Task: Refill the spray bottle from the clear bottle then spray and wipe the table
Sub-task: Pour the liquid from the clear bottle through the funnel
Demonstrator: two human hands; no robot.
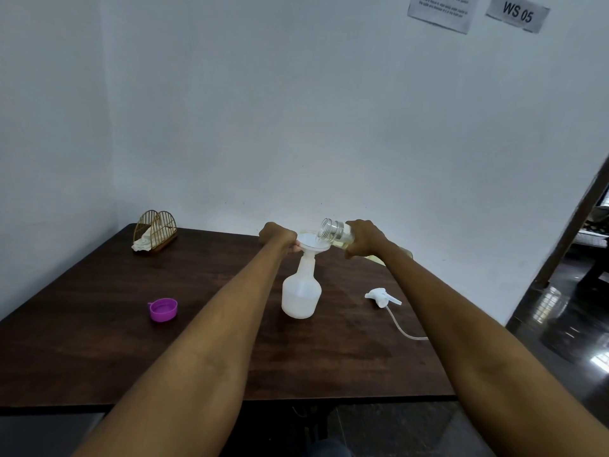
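A white translucent spray bottle (301,293) stands upright mid-table with a white funnel (313,243) seated in its neck. My left hand (277,235) pinches the funnel's left rim. My right hand (364,238) grips a clear bottle (336,233) holding yellowish liquid, tipped sideways so its open threaded mouth hangs over the funnel. The white trigger sprayer head (382,297) with its thin tube lies on the table to the right of the spray bottle. A purple cap (163,310) rests upside down on the left.
A dark wooden table (99,341) fills the view, pushed into a white wall corner. A gold wire holder (155,231) with a white cloth sits at the back left corner. The table's right edge borders a glossy floor and a doorway.
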